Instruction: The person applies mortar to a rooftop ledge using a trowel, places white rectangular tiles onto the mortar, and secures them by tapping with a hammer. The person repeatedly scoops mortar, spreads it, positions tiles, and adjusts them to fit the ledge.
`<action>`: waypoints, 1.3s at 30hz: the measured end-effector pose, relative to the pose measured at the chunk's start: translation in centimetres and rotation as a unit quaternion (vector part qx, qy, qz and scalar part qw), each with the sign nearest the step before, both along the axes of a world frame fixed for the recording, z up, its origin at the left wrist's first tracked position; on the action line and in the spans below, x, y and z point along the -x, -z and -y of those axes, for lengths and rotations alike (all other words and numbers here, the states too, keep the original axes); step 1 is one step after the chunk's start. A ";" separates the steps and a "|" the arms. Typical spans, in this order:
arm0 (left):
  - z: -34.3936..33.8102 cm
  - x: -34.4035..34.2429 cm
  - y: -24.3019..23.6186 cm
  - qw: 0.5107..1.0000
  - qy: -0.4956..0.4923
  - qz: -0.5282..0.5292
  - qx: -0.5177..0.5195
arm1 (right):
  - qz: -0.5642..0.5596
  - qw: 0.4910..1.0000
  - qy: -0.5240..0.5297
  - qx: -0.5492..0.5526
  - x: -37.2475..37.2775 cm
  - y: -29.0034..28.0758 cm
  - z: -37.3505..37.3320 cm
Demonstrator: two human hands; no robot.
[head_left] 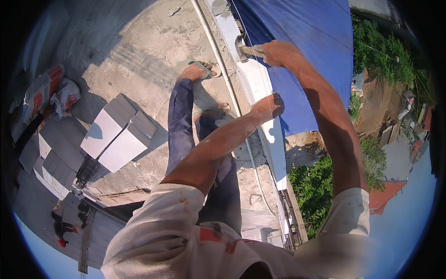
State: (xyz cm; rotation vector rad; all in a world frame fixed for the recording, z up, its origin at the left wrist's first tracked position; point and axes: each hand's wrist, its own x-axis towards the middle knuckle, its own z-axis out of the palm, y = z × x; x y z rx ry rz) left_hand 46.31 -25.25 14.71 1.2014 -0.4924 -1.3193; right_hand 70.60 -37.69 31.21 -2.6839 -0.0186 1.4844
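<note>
My right hand (281, 54) grips the wooden handle of a hammer (253, 51). The hammer's metal head is at the top of a row of white blocks (255, 79), next to a thin taut string (258, 59). Nearer to me, my left hand (269, 107) is closed at the outer edge of the same row, its fingers curled toward the blue sheet. What those fingers hold, if anything, is hidden. The blue sheet (306, 60) hangs along the outer side of the blocks.
A pale pipe (223, 69) lies along the concrete floor (153, 51) beside my sandalled feet. Stacked white blocks (116, 130) stand at left, near printed sacks (44, 90). Beyond the wall are a drop, green plants (311, 190) and rooftops. Another person (62, 225) is far lower left.
</note>
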 end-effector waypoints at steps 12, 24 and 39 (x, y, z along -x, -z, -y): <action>-0.5 -7.4 -10.0 0.615 0.359 0.702 0.024 | 0.031 0.998 0.056 -0.011 0.1 -1.9 0.1; -0.2 -7.4 -10.2 0.620 0.355 0.699 0.027 | 0.008 0.996 0.083 -0.013 0.0 -1.0 1.5; -1.4 -6.8 -8.6 0.632 0.330 0.701 0.033 | 0.053 0.975 0.212 -0.022 2.4 -4.1 1.9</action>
